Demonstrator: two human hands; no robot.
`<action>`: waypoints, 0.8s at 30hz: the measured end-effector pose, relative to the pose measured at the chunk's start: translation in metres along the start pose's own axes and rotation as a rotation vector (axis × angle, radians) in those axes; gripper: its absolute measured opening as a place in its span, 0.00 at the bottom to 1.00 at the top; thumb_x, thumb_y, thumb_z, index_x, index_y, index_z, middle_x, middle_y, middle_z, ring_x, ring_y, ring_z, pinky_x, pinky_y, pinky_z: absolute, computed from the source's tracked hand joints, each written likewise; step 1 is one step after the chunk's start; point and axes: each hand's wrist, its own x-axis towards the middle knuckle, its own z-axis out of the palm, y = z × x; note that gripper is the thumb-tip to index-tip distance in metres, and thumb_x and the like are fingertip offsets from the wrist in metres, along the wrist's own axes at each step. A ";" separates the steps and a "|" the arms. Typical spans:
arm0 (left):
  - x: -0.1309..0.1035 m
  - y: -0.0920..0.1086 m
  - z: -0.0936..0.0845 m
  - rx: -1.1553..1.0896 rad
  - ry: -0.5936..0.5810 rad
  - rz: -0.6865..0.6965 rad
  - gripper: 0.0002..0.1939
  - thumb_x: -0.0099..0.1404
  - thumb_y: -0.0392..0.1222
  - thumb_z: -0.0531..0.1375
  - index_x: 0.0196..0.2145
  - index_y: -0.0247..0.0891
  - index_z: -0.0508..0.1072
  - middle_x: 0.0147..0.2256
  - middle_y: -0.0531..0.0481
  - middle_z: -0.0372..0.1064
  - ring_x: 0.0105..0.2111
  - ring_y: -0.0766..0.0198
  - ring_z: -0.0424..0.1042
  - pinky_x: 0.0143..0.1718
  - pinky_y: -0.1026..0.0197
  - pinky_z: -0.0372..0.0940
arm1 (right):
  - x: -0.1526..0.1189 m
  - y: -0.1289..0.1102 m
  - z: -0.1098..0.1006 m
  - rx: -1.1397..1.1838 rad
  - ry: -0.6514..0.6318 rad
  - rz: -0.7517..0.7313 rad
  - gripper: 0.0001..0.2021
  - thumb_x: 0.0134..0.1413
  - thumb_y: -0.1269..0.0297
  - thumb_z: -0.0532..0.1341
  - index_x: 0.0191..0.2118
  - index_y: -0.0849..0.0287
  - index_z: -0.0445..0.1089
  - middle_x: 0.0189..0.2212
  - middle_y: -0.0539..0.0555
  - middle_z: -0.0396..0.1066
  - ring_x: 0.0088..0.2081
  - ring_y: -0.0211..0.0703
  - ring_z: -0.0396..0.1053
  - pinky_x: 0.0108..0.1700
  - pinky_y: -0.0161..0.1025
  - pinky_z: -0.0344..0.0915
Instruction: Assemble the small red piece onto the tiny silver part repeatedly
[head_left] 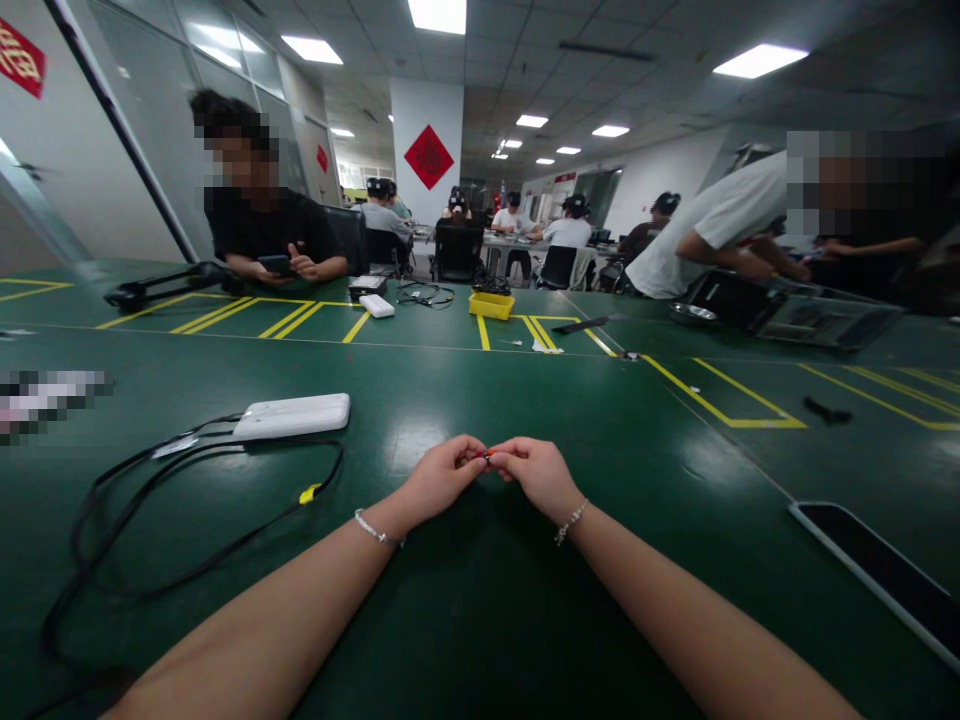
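My left hand (448,476) and my right hand (537,474) meet just above the green table (645,560), fingertips almost touching. Pinched between them is a tiny object with red, orange and dark parts (487,455), mostly covered by the fingers. Its kind is too small to make out, and I cannot tell whether it is one piece or two. Both hands are closed, thumb against forefinger. A bracelet circles each wrist. Left of my left hand lies a white power bank (294,415) with a black cable (202,575) looping from it.
A dark flat device with a pale rim (877,570) lies at the right. Farther back are a yellow box (492,304), a small white block (376,306) and yellow tape lines. One person (270,230) holds a phone across the table; another (720,220) bends over a clear case (832,315).
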 end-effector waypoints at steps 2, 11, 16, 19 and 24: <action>0.000 0.001 0.000 0.012 -0.003 0.005 0.06 0.57 0.40 0.54 0.31 0.34 0.67 0.27 0.54 0.66 0.27 0.69 0.65 0.29 0.67 0.59 | -0.001 0.000 -0.001 -0.006 0.005 -0.034 0.06 0.38 0.65 0.61 0.25 0.62 0.70 0.19 0.50 0.70 0.21 0.33 0.63 0.26 0.33 0.61; 0.002 -0.005 -0.003 0.089 0.070 -0.012 0.07 0.58 0.40 0.52 0.33 0.35 0.67 0.27 0.52 0.67 0.27 0.68 0.65 0.30 0.66 0.60 | -0.006 0.001 0.002 -0.338 0.039 -0.353 0.10 0.45 0.69 0.57 0.36 0.59 0.71 0.34 0.52 0.73 0.34 0.38 0.69 0.40 0.36 0.63; 0.002 -0.008 -0.001 0.193 0.119 -0.011 0.08 0.58 0.41 0.52 0.33 0.36 0.67 0.27 0.53 0.68 0.27 0.67 0.66 0.29 0.66 0.59 | -0.009 0.001 0.005 -0.577 0.077 -0.466 0.11 0.48 0.69 0.55 0.38 0.59 0.70 0.36 0.54 0.72 0.37 0.40 0.68 0.41 0.37 0.63; 0.001 -0.007 -0.001 0.265 0.134 -0.001 0.08 0.58 0.41 0.52 0.33 0.37 0.68 0.27 0.53 0.68 0.27 0.67 0.66 0.29 0.66 0.59 | -0.010 0.001 0.006 -0.690 0.083 -0.497 0.11 0.48 0.68 0.54 0.38 0.58 0.69 0.35 0.53 0.72 0.35 0.40 0.68 0.40 0.37 0.63; 0.001 -0.010 -0.001 0.243 0.132 -0.022 0.08 0.58 0.41 0.52 0.34 0.38 0.68 0.29 0.52 0.70 0.29 0.66 0.68 0.31 0.65 0.60 | -0.013 0.000 0.008 -0.828 0.086 -0.535 0.08 0.48 0.68 0.55 0.36 0.58 0.68 0.30 0.52 0.70 0.32 0.39 0.66 0.37 0.35 0.60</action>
